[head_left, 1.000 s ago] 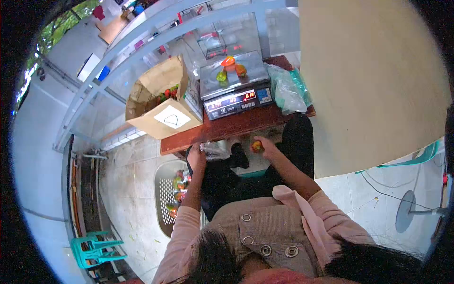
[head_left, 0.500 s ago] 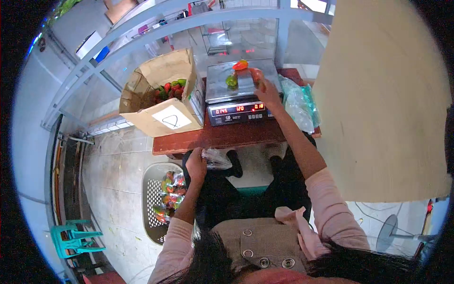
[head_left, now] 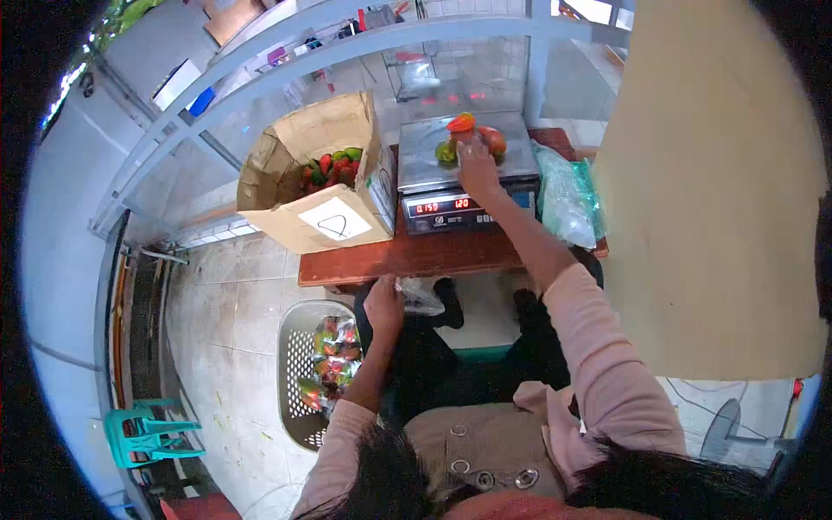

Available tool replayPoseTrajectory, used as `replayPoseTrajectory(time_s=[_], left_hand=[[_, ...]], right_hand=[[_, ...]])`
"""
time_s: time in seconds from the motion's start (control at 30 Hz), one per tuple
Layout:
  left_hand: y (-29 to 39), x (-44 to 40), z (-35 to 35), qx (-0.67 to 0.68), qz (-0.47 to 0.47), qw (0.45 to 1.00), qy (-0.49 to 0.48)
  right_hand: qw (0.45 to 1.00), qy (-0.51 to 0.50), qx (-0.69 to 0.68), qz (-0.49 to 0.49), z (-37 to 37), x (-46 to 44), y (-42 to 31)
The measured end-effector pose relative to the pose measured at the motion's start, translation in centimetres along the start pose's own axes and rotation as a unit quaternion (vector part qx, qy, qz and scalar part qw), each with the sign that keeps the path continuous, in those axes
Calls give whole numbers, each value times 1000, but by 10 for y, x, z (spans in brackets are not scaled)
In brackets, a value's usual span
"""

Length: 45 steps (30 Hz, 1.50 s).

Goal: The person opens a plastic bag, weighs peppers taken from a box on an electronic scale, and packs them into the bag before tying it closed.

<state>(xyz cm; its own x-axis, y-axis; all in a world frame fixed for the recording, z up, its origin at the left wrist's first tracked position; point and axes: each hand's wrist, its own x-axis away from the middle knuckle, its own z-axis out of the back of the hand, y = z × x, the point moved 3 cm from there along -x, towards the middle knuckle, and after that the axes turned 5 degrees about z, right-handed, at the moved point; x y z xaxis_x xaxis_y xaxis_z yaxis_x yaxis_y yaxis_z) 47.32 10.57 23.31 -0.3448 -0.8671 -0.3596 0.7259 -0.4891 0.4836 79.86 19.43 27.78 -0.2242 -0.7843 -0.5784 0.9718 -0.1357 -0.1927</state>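
Note:
My left hand [head_left: 384, 305] is closed on the edge of a clear plastic bag [head_left: 421, 297], which hangs below the table's front edge. Over the scale's metal plate [head_left: 418, 154], my right hand [head_left: 476, 168] has its fingers on a reddish pepper [head_left: 466, 137] in the middle of a small group. Around it lie a green pepper [head_left: 445, 152], an orange-red pepper [head_left: 461, 123] and another reddish pepper [head_left: 495, 140]. My fingers partly cover the middle one. The scale's display [head_left: 440, 206] shows 0.150 and 1.20; my wrist hides its right part.
A cardboard box [head_left: 316, 222] of red and green peppers stands left of the scale on the red-brown table [head_left: 416, 256]. Plastic bags [head_left: 565, 199] lie to the right. A basket [head_left: 289, 381] with bagged peppers stands on the floor. A tan panel [head_left: 719, 199] rises at right.
My right hand has moved from the right-hand pepper to the middle of the group. The display's first figure went from 0.145 to 0.150. My left hand still holds the bag.

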Motion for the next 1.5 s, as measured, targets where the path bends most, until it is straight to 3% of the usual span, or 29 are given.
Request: replayPoseTrajectory(time_s=[0.07,0.17,0.2,0.27,0.37,0.47,0.5,0.6,0.67,0.77,0.87,0.97,1.07,1.17,1.2,1.3,1.37,1.43,1.47,1.5], left_hand=[[-1,-1,0,18,4,1000,12],[-6,2,-1,-8,44,999,-22],[-10,4,-3,46,2,998,36],[-2,1,-1,10,39,999,-25],[-2,3,-4,20,-18,999,-21],[-1,9,0,16,-33,999,-35],[-1,6,-5,-108,-17,992,-70],[-5,11,-9,-47,-60,997,-2],[-2,13,-15,-10,-75,997,1],[19,14,-9,13,-36,999,-27],[21,18,-41,2,54,985,-166],[5,40,-115,225,16,936,-270],[48,52,-117,149,-30,900,-408],[39,60,-137,240,-34,875,-419],[34,59,-145,206,-41,885,-416],[23,47,-142,156,136,839,-503],[7,43,-160,120,26,878,-462],[2,45,-172,160,46,886,-433],[1,50,-180,217,120,871,-425],[1,54,-186,252,109,870,-409]], right_hand=[[993,73,-77,51,50,29,-14],[989,-13,-150,-3,104,120,-17],[985,-37,-167,-26,102,162,-7],[948,-168,-261,-72,89,249,12],[876,-414,-248,-3,116,285,-2],[910,-199,-363,-30,104,285,-4],[912,-230,-338,-43,104,282,1],[901,-325,-280,-69,97,277,9],[875,-399,-265,-67,83,277,6],[870,-430,-239,-47,72,288,4],[865,-440,-236,-45,76,282,-5],[842,-393,-365,-55,67,268,-7],[868,-307,-391,-11,87,231,-18],[881,-246,-398,-74,83,190,-23],[889,-226,-394,-60,82,175,-27],[909,-180,-375,-30,73,140,-43],[921,-169,-350,-18,61,126,-53],[927,-158,-340,10,48,119,-58],[929,-154,-336,25,42,117,-60],[936,-149,-317,39,40,113,-61]])
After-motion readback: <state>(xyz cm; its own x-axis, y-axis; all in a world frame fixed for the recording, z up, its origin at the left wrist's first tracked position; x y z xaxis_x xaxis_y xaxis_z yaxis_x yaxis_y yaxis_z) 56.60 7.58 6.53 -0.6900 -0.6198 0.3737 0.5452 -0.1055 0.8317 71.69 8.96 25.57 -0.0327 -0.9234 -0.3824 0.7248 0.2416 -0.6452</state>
